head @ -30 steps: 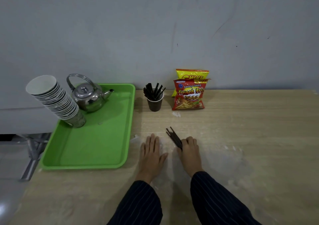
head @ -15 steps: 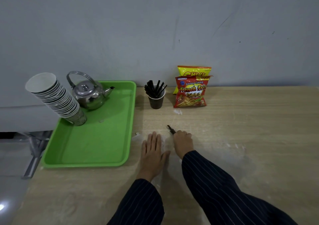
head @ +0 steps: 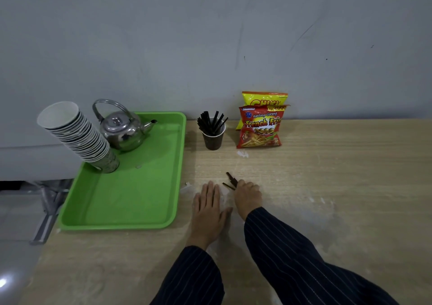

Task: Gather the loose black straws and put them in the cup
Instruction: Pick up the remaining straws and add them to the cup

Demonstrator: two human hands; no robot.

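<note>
Clearly "Kentang Goreng French Fries" on red packet (head: 260, 127).

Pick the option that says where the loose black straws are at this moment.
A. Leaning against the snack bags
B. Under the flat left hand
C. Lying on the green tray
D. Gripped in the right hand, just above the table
D: the loose black straws stick out from the closed fingers of the right hand, while the left hand lies flat and empty on the table.
</note>
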